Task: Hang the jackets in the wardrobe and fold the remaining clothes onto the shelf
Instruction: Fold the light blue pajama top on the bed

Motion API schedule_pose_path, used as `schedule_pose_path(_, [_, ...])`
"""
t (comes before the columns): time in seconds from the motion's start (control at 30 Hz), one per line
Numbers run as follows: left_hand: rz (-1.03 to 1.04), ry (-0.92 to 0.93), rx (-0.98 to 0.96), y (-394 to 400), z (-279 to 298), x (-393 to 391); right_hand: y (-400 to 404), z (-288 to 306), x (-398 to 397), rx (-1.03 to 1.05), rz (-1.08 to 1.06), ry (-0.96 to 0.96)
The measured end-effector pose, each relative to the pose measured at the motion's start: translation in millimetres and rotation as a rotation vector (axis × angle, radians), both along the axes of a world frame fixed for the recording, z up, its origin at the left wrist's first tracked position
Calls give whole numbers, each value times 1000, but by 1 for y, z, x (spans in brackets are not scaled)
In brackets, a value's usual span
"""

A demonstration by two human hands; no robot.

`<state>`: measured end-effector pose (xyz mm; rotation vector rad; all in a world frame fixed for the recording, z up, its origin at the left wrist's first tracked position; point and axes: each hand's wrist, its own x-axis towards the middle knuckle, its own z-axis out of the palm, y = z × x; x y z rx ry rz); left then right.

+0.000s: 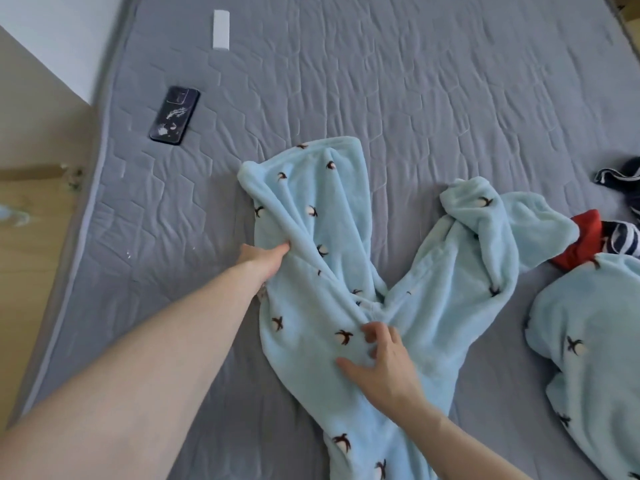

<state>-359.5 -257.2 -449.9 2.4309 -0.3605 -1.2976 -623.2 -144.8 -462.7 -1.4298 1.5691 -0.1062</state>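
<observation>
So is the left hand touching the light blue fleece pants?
Touching. The head view shows the left hand gripping a fold of the light blue fleece pants, fingers buried in the fabric.

Home bedroom, quilted grey mattress [381,81], scattered clothes [588,237]

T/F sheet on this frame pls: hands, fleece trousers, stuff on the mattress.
1. The left hand grips a fold of the light blue fleece trousers. True.
2. The right hand is lifted clear of the trousers. False: it rests on them near the crotch.
3. A dark phone lies on the mattress. True.
4. The trousers are folded in a neat square. False: both legs are spread apart.
5. The red garment lies left of the trousers. False: right.
</observation>
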Motion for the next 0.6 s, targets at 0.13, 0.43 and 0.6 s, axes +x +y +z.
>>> schedule_pose_path(0.13, [133, 122, -109, 17, -10, -5, 3, -10, 4, 25, 75, 49])
schedule_pose_path(0.43, [-187, -642, -833, -20, 61, -51, 9, 16, -12, 15, -26, -60])
schedule_pose_path(0.6, [-940, -482, -550, -48, 51, -126, 18, 16, -34, 48, -44, -36])
